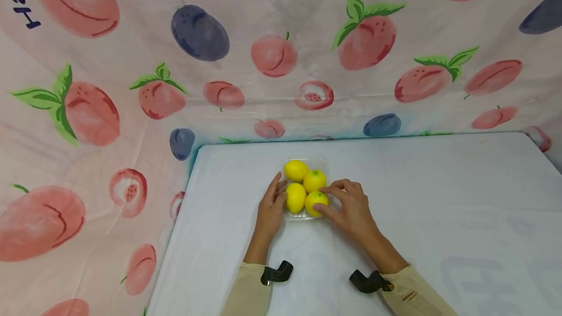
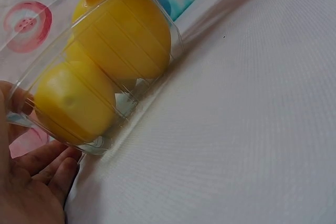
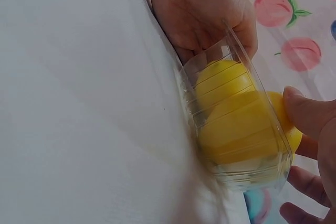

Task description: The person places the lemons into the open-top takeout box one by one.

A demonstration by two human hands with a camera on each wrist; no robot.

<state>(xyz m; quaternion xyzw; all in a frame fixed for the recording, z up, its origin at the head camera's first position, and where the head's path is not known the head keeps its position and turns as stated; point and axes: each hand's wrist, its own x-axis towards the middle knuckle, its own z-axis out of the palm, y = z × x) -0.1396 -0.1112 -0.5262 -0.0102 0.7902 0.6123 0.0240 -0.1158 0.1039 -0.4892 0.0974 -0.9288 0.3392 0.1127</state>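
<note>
Several yellow lemons sit together in a clear plastic container (image 1: 306,217) on the white table. My left hand (image 1: 271,209) holds the container's left side, its thumb at the rim and its other fingers along the outside wall. At the near right corner, my right hand (image 1: 351,206) pinches a lemon (image 1: 316,203) between thumb and index finger, and that lemon is inside the container. Beside it lies another lemon (image 1: 296,198), close to the left thumb. In the right wrist view, the pinched lemon (image 3: 244,129) shows through the ribbed wall, with the right thumb on its top.
A white cloth covers the table (image 1: 439,199). Behind it and to the left hangs a pink curtain (image 1: 298,23) printed with fruit. Each wrist wears a black camera mount (image 1: 277,273), over beige sleeves (image 1: 248,289).
</note>
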